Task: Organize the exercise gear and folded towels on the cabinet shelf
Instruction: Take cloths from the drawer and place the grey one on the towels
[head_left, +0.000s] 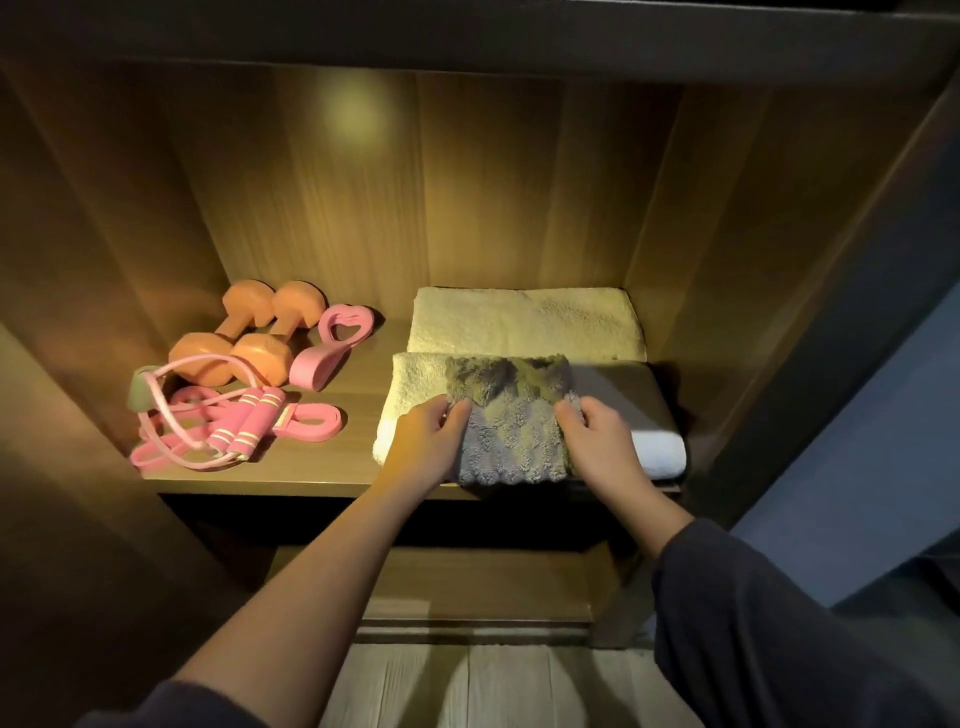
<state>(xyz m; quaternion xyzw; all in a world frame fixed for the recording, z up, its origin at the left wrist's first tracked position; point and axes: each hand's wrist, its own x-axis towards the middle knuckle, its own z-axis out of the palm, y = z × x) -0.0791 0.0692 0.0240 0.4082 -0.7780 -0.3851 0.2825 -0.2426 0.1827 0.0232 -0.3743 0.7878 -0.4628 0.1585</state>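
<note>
Dark sleeves frame the bottom of the view, and your two forearms reach up and in to the cabinet shelf (311, 475). Your left hand (431, 441) is closed on the left edge of the grey towel (511, 431), thumb on top, fingers curled under; your right hand (602, 441) pinches the right edge the same way. That fluffy grey piece sits on top of the front white towel (415, 400), and its near edge hangs just past the shelf lip. Behind it, against the back panel, lies the cream towel (524, 322), folded flat.

Over on the left, the gear is grouped — two orange dumbbells (249, 338) side by side, a pink heart-shaped grip (337, 343) touching them, a pink jump rope (244, 421) coiled in front, and a flat pink band (311, 421) beside it.

Now the risks. With that overhang, letting go too soon could leave the grey towel sliding off the front. Push it back unevenly and the fold may bunch, or drag the white towel askew beneath it — plush fabric grips plush fabric. The rope loops look loose too; a stray elbow could snag them.
</note>
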